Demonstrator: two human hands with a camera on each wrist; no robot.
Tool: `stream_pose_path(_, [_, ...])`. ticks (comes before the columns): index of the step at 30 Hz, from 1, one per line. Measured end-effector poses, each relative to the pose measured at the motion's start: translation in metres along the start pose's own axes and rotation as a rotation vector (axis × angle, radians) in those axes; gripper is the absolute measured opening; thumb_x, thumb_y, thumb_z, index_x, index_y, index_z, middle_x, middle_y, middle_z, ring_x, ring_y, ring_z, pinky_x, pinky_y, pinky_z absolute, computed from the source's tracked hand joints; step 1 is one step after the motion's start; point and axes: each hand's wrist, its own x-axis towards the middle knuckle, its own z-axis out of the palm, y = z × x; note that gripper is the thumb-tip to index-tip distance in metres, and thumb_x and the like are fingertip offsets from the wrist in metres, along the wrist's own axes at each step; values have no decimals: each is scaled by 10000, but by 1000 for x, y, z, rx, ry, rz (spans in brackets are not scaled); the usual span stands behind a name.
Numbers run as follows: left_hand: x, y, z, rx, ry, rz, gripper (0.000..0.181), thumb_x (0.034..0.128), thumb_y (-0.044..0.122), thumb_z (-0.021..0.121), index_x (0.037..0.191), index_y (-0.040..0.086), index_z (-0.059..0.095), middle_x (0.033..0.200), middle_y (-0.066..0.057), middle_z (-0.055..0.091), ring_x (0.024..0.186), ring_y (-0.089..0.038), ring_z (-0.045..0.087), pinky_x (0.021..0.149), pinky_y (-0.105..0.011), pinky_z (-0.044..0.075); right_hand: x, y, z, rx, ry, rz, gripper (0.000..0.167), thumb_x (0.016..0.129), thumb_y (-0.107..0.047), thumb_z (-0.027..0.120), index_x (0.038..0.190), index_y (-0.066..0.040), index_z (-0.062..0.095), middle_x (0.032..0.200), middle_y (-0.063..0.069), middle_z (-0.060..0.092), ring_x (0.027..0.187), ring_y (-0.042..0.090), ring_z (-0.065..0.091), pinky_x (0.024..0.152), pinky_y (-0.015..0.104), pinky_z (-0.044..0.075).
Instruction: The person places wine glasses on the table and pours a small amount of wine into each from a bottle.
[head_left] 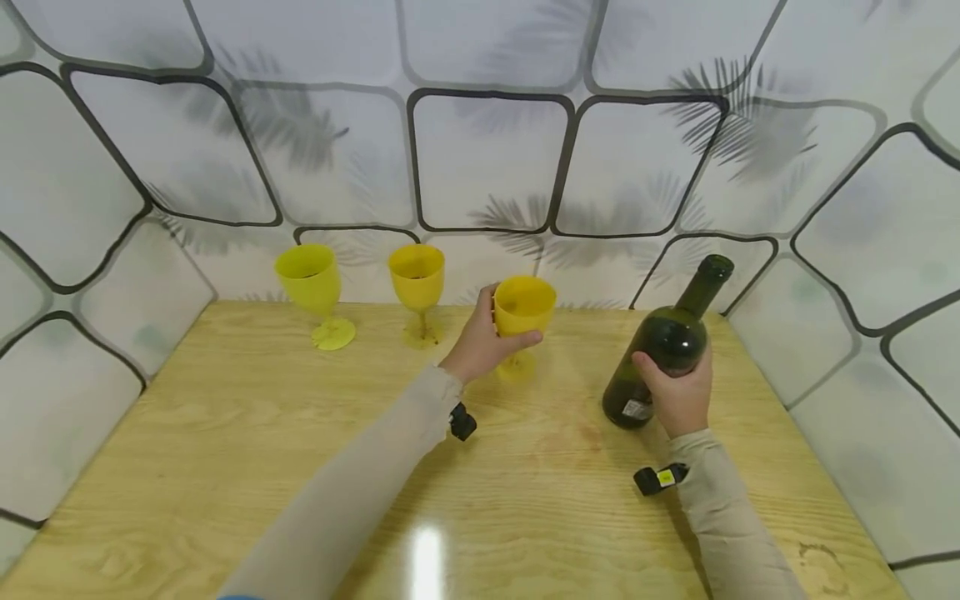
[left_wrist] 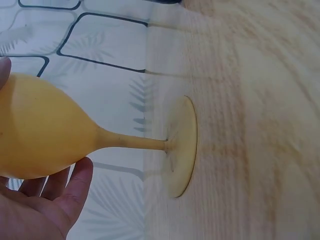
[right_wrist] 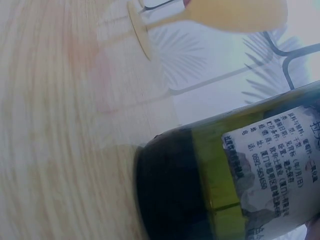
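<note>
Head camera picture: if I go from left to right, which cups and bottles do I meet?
Lime-yellow goblet → middle yellow goblet → held yellow goblet → green wine bottle.

Green bottle (head_left: 671, 333) at a wooden desk (head_left: 225, 433), patterned wall (head_left: 487, 167) behind
Left of the bottle, the left grip (head_left: 482, 343) holds a yellow goblet (head_left: 525, 307); farther left stand a second goblet (head_left: 417, 285) and a lime goblet (head_left: 311, 283). The right grip (head_left: 686, 396) holds the bottle's body.

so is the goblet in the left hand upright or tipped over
Upright: in the head view, the yellow goblet has its mouth opening upward and its bowl above its foot, with the left hand gripping the bowl.
</note>
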Motion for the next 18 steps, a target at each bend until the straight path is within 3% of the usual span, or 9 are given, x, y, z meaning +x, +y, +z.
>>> stream_pose_path(8, [-28, -3, -15, 8, -24, 16, 873, 887, 307, 846, 1553, 263, 283, 1368, -4, 534, 1204, -208, 584, 1020, -434, 527, 0, -1, 0, 15, -4, -18, 793, 791, 48, 807, 1489, -112, 468, 1243, -121, 589, 1153, 79, 550, 987, 227, 421])
stream_pose_path(18, [-61, 2, -38, 18, -58, -10, 862, 861, 285, 872, 1527, 301, 326, 1358, -8, 551, 1209, -211, 583, 990, -408, 554, 0, -1, 0, 39, -3, -18, 756, 798, 49, 798, 1463, -122, 481, 1234, -93, 597, 1141, 92, 560, 968, 212, 434])
